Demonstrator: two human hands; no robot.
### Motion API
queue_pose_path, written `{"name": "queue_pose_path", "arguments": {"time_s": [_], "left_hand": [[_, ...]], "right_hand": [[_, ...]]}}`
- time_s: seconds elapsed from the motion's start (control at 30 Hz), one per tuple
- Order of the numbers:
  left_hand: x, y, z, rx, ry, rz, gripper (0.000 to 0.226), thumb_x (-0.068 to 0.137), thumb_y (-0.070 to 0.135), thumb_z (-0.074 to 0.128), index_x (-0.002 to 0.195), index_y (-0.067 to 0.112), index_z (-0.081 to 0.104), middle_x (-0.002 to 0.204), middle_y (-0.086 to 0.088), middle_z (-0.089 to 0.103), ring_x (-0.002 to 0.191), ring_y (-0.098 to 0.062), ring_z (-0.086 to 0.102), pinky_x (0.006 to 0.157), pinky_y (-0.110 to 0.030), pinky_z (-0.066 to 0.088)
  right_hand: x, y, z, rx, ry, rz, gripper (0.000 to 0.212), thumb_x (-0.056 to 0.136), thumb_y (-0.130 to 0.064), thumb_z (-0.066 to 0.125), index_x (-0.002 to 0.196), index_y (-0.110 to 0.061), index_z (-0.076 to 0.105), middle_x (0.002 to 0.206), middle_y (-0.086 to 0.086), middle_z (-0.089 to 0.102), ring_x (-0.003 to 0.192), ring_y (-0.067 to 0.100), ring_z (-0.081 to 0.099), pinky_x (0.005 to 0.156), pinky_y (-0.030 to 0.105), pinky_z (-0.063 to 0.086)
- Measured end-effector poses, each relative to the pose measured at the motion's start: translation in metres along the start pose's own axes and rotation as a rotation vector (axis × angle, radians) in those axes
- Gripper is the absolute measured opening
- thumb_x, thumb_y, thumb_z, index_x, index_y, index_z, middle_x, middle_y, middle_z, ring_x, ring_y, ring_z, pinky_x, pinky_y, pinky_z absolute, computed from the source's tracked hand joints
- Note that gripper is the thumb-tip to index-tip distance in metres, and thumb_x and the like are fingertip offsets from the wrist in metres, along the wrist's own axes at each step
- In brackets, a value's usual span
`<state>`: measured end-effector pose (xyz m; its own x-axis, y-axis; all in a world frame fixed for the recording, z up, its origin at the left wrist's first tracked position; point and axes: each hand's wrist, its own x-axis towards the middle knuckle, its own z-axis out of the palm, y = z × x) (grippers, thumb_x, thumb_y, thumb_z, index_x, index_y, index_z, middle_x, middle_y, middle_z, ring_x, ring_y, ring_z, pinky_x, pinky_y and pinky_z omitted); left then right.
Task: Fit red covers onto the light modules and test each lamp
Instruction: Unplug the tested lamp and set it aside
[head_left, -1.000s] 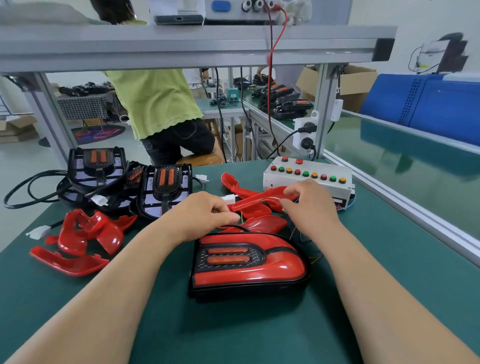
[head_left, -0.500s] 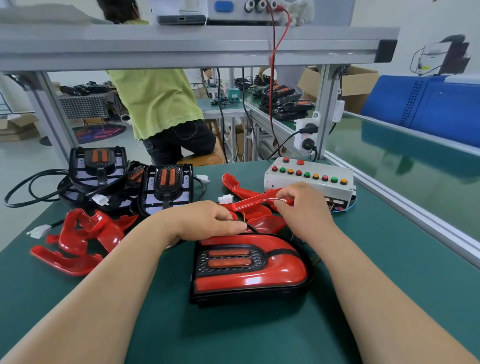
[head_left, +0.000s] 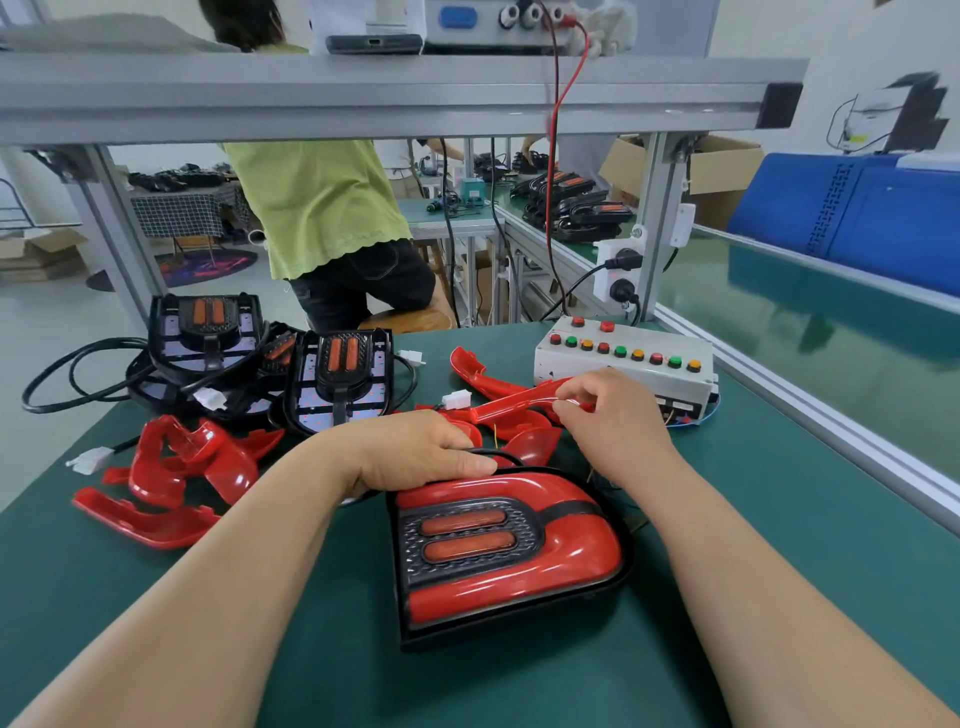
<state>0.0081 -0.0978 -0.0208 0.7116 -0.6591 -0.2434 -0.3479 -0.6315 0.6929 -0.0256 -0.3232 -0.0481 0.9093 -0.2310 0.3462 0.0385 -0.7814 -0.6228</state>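
A lamp module with its red cover fitted (head_left: 511, 551) lies flat in front of me on the green mat. My left hand (head_left: 415, 452) rests on its far left edge, fingers curled over the rim beside a black cable. Just behind the lamp, my right hand (head_left: 615, 421) pinches thin wires next to a loose red cover (head_left: 519, 399). Two bare black modules (head_left: 343, 379) (head_left: 205, 332) with orange strips stand at the back left. More loose red covers (head_left: 182, 470) are piled left of my arm.
A white test box with coloured buttons (head_left: 623, 384) sits right behind my right hand. Black cables and white connectors (head_left: 91, 460) trail off the left side. An aluminium frame post (head_left: 657, 228) and rail border the right. A person in a green top (head_left: 317, 208) works beyond the bench.
My left hand has come back from the wires and settled on the lamp's far edge. My right hand has stayed at the wires, shifting only slightly.
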Motion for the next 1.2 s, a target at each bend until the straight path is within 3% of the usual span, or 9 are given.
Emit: {"name": "queue_pose_path", "arguments": {"time_s": [0.1, 0.23, 0.33, 0.43, 0.57, 0.67, 0.77, 1.0, 1.2], "left_hand": [[-0.001, -0.002, 0.002, -0.122, 0.011, 0.016, 0.041, 0.093, 0.042, 0.064, 0.058, 0.023, 0.061, 0.058, 0.012, 0.057, 0.052, -0.004, 0.051, 0.056, -0.017, 0.044], [-0.006, -0.004, -0.002, -0.329, 0.053, 0.007, 0.032, 0.093, 0.041, 0.064, 0.079, 0.015, 0.076, 0.079, -0.004, 0.075, 0.064, -0.011, 0.067, 0.06, -0.02, 0.052], [-0.006, -0.007, -0.005, -0.414, 0.165, 0.013, 0.034, 0.095, 0.041, 0.062, 0.073, 0.018, 0.075, 0.073, -0.005, 0.073, 0.06, -0.013, 0.066, 0.058, -0.02, 0.051], [0.0, -0.01, -0.004, -0.509, 0.39, 0.014, 0.045, 0.095, 0.043, 0.061, 0.088, 0.0, 0.071, 0.081, -0.016, 0.071, 0.069, -0.022, 0.063, 0.072, -0.032, 0.05], [0.011, -0.005, 0.0, -0.688, 0.695, 0.019, 0.038, 0.099, 0.038, 0.056, 0.072, 0.013, 0.065, 0.068, -0.01, 0.063, 0.064, -0.019, 0.056, 0.069, -0.034, 0.046], [0.015, -0.004, 0.002, -0.608, 0.808, 0.02, 0.034, 0.099, 0.039, 0.055, 0.076, 0.014, 0.059, 0.066, -0.003, 0.06, 0.062, -0.019, 0.055, 0.064, -0.034, 0.045], [0.014, 0.001, 0.007, -0.522, 0.809, 0.061, 0.029, 0.098, 0.041, 0.057, 0.081, 0.018, 0.062, 0.065, 0.004, 0.066, 0.06, -0.014, 0.061, 0.062, -0.036, 0.05], [0.006, 0.015, 0.007, -0.568, 0.823, 0.18, 0.034, 0.105, 0.038, 0.044, 0.096, 0.017, 0.069, 0.083, -0.008, 0.07, 0.073, -0.022, 0.062, 0.068, -0.034, 0.054], [-0.002, 0.015, 0.002, -0.586, 0.737, 0.194, 0.039, 0.104, 0.04, 0.047, 0.091, 0.012, 0.071, 0.076, -0.001, 0.072, 0.065, -0.01, 0.065, 0.059, -0.02, 0.054]], "right_hand": [[0.0, 0.001, -0.001, 0.014, -0.006, 0.0, 0.006, 0.091, -0.024, 0.064, 0.092, -0.025, 0.07, 0.1, -0.008, 0.058, 0.091, 0.008, 0.052, 0.083, 0.025, 0.037], [0.001, -0.001, -0.005, 0.153, 0.078, 0.012, 0.008, 0.092, -0.023, 0.063, 0.091, -0.027, 0.069, 0.092, -0.008, 0.064, 0.088, 0.009, 0.056, 0.084, 0.028, 0.042], [0.001, -0.003, -0.009, 0.483, 0.25, 0.142, 0.011, 0.095, -0.031, 0.056, 0.092, -0.029, 0.067, 0.101, -0.005, 0.071, 0.096, 0.014, 0.064, 0.088, 0.029, 0.047], [0.002, -0.009, -0.011, 0.821, 0.296, 0.282, 0.022, 0.096, -0.038, 0.051, 0.09, -0.022, 0.066, 0.103, 0.005, 0.071, 0.104, 0.024, 0.067, 0.098, 0.044, 0.052], [-0.005, -0.021, -0.004, 1.143, -0.13, 0.239, 0.051, 0.101, -0.055, 0.041, 0.093, -0.022, 0.078, 0.094, 0.002, 0.076, 0.09, 0.015, 0.073, 0.076, 0.028, 0.058], [-0.013, -0.035, 0.01, 1.225, -0.354, 0.287, 0.058, 0.083, -0.068, 0.053, 0.107, -0.021, 0.078, 0.11, 0.005, 0.076, 0.1, 0.019, 0.073, 0.079, 0.036, 0.059], [-0.015, -0.039, 0.017, 1.307, -0.363, 0.371, 0.072, 0.075, -0.065, 0.065, 0.126, -0.014, 0.067, 0.117, 0.011, 0.073, 0.107, 0.027, 0.071, 0.078, 0.039, 0.061], [-0.013, -0.028, 0.013, 1.521, -0.524, 0.286, 0.056, 0.09, -0.059, 0.056, 0.117, -0.014, 0.074, 0.128, 0.014, 0.067, 0.118, 0.027, 0.065, 0.087, 0.041, 0.058], [-0.02, -0.035, 0.019, 1.576, -0.577, 0.226, 0.078, 0.058, -0.06, 0.088, 0.117, -0.012, 0.074, 0.128, 0.016, 0.067, 0.117, 0.029, 0.065, 0.087, 0.044, 0.057]]}}
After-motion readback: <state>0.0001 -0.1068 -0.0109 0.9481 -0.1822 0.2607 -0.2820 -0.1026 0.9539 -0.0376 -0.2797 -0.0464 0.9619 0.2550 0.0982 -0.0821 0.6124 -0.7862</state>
